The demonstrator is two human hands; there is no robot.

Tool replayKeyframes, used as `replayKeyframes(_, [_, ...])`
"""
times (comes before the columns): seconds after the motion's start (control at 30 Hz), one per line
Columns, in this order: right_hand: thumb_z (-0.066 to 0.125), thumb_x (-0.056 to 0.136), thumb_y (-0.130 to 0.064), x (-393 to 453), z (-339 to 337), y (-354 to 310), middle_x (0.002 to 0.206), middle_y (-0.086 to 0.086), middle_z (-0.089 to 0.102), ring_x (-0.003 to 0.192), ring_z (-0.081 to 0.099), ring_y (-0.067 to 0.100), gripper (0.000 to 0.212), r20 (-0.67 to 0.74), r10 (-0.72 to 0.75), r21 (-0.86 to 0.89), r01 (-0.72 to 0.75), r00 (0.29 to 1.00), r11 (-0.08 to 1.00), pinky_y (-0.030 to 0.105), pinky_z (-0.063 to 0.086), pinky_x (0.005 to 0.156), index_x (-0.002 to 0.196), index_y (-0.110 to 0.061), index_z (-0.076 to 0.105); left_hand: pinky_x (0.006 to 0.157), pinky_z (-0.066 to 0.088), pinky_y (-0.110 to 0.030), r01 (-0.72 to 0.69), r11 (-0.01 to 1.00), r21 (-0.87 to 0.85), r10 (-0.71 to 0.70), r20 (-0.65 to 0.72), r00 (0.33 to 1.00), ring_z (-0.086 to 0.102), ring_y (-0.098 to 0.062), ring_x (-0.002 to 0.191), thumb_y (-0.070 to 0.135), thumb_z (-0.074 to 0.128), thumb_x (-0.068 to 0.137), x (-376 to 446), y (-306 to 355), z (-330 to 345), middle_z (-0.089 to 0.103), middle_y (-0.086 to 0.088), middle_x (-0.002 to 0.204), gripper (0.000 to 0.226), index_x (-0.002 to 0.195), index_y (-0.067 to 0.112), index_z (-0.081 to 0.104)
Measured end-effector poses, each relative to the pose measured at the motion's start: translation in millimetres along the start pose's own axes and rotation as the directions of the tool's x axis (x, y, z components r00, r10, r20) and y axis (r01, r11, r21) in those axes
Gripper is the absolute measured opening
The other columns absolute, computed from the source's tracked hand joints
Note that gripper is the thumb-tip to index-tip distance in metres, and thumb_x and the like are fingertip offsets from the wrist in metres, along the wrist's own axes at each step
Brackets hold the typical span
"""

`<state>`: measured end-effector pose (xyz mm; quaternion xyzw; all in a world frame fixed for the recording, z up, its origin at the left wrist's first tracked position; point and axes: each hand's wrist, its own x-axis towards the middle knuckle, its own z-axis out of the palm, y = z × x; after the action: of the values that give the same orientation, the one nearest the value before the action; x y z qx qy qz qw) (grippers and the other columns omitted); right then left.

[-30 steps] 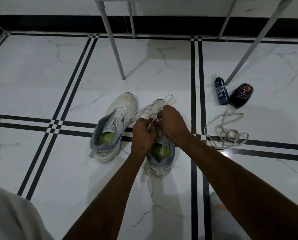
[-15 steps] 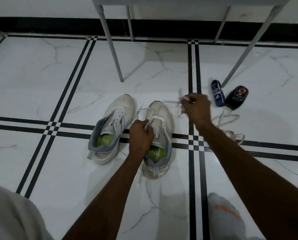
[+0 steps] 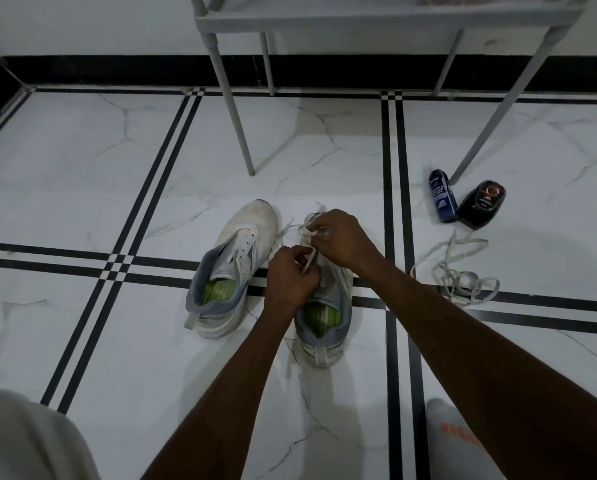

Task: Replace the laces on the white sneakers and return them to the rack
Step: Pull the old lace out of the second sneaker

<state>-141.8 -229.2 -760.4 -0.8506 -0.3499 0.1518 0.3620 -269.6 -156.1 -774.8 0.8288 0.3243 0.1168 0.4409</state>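
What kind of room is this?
Probably a home entryway or shoe corner: a white marble-look tiled floor with black stripes, a grey metal shoe rack by the wall, and two dark shoe-care bottles near white sneakers with grey collars.

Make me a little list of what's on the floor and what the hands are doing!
left hand: pinches a lace over the right sneaker
right hand: pinches the lace further toward the toe
right sneaker: on the floor, being laced
left sneaker: beside it, no lace visible
loose lace: in a heap to the right, apart from the shoes
blue bottle: lying by a rack leg
black bottle: touching the blue one
rack: stands behind the shoes
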Motion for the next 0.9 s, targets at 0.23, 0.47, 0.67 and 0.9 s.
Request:
replayKeyframes(0.23, [0.065, 0.083, -0.005, 17, 21, 16, 0.101, 0.014, 0.071, 0.092, 0.069, 0.029, 0.02, 0.06, 0.1, -0.22, -0.085, 0.993, 0.972, 0.034, 0.056, 0.079, 0.099, -0.011, 0.075, 0.07, 0.048, -0.014, 0.022, 1.0, -0.003, -0.021, 0.029, 0.999, 0.066, -0.016, 0.082, 0.015, 0.074, 0.084, 1, -3, 3, 0.07, -0.007, 0.093, 0.026, 0.109, 0.008, 0.075])
replayKeyframes(0.47, [0.065, 0.09, -0.015, 13, -55, 10, 0.089, 0.01, 0.071, 0.078, 0.066, 0.024, 0.011, 0.016, 0.073, 0.119, -0.074, 0.997, 0.99, 0.033, 0.05, 0.069, 0.094, -0.006, 0.069, 0.101, 0.041, -0.034, -0.045, 0.996, -0.074, 0.036, -0.124, 0.992, 0.051, -0.017, 0.118, 0.029, 0.077, 0.085, 28, 15, -12, 0.054, -0.003, 0.131, 0.059, 0.137, 0.019, 0.051])
replayKeyframes(0.67, [0.059, 0.098, -0.01, -18, -156, -17, 0.103, 0.015, 0.07, 0.092, 0.068, 0.019, 0.02, -0.005, 0.032, 0.52, -0.025, 0.999, 0.854, 0.027, 0.058, 0.082, 0.115, 0.0, 0.065, 0.108, 0.04, -0.048, -0.238, 0.969, 0.061, 0.225, 0.165, 0.96, 0.06, -0.023, 0.114, 0.026, 0.068, 0.084, 66, 62, 16, 0.066, 0.003, 0.111, 0.026, 0.107, 0.014, 0.074])
replayKeyframes(0.9, [0.059, 0.098, -0.01, -50, -230, 10, 0.089, 0.007, 0.07, 0.081, 0.067, 0.014, 0.02, -0.264, 0.236, 0.666, 0.0, 0.935, 0.746, 0.035, 0.058, 0.082, 0.112, 0.003, 0.065, 0.081, 0.049, -0.014, 0.03, 0.978, -0.204, 0.017, 0.228, 0.973, 0.058, -0.019, 0.087, 0.01, 0.048, 0.101, 54, 118, 74, 0.069, -0.008, 0.101, 0.024, 0.104, 0.003, 0.072])
